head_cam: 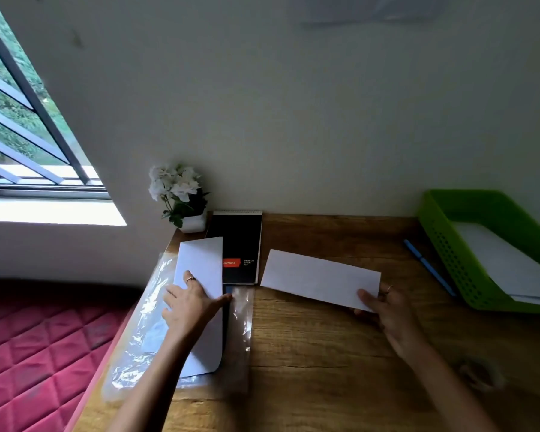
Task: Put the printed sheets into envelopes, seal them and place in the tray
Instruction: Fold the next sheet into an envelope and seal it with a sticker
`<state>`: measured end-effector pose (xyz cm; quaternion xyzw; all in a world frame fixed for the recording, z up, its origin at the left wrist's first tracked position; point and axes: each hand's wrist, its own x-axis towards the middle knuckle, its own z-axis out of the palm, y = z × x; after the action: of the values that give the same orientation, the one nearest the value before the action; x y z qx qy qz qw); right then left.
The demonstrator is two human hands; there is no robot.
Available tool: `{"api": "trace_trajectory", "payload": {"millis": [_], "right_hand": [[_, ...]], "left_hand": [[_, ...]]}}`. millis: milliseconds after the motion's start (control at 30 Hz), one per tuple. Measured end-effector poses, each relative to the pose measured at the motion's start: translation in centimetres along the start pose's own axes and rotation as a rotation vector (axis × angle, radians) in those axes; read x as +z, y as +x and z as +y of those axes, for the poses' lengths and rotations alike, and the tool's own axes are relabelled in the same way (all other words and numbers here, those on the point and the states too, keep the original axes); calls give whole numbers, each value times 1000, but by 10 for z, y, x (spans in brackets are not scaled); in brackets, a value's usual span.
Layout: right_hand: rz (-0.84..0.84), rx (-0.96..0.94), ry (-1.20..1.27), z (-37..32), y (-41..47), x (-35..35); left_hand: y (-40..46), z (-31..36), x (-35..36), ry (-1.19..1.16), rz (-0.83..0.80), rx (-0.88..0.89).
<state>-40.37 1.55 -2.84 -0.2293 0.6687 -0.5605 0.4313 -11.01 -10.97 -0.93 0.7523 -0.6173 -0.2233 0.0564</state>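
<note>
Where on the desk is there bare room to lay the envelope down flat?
Bare wood lies between the envelope in the right hand and the wall, bordered by the black notepad and the blue pen. More lies near the front edge, between the forearms. The left side is crowded: plastic sleeve, paper sheet under the left hand, flower pot.
</note>
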Motion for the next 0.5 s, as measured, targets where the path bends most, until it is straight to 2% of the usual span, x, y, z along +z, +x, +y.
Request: {"api": "trace_trajectory", "payload": {"millis": [200, 367, 500], "right_hand": [[-11, 6, 46, 1, 0, -5], [-29, -17, 68, 1, -3, -7], [-32, -27, 111, 1, -5, -8]], "left_hand": [[-8, 6, -4, -70, 55, 23], [-22, 22, -14, -139, 82, 110], [-30, 47, -17, -275, 11, 204]]}}
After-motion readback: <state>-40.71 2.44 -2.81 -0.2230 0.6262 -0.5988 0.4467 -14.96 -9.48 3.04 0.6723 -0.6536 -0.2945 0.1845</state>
